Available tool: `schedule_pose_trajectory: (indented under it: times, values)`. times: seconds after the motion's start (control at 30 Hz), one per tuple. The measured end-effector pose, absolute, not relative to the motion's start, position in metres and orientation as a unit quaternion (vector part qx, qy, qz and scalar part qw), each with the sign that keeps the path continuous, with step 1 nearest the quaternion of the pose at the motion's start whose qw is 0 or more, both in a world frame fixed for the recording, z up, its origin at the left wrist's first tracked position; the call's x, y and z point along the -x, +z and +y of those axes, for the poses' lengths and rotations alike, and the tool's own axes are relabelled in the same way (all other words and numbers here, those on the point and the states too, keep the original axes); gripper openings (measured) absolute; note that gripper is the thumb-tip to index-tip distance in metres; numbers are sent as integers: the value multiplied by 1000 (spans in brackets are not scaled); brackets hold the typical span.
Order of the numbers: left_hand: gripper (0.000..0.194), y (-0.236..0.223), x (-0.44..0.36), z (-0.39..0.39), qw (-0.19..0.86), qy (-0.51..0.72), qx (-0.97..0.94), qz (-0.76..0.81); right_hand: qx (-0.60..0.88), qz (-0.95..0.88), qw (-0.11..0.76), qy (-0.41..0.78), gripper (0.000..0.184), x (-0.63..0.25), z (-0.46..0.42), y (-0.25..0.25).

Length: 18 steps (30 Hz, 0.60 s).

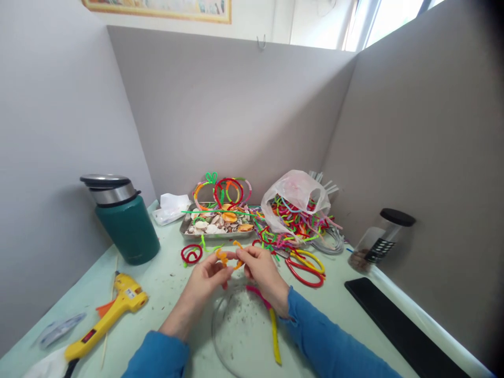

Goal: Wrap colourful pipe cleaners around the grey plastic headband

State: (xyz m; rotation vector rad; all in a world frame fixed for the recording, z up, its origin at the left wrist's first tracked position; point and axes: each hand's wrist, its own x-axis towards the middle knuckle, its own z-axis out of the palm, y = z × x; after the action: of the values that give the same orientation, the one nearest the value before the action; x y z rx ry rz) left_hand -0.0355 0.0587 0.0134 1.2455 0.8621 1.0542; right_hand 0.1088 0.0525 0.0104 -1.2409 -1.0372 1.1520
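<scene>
the left hand (208, 274) and the right hand (262, 266) have fingers pinched nearly closed on a curled orange pipe cleaner (222, 256), over the middle of the table (163, 294). on the far side, a metal tray (216, 235) of shells (214, 229) sits left of a plastic bag (295, 189); a yellow glue gun (126, 300) lies near, on the left.

Bent orange fuzzy stem (222, 256), partly hidden by fingers (252, 253); flat black strip (401, 326), running past lower edge; gold-framed picture (161, 9), cropped above.
</scene>
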Motion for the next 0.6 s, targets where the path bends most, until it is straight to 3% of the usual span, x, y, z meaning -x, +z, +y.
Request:
schedule_pose_trajectory:
  times: [0.27,0.6]
  values:
    - [31,11,37,65,688,498,-395,350,294,-336,627,639,28,-107,54,8]
    - [22,11,43,68,668,596,-317,314,260,-312,638,654,20,-105,56,2]
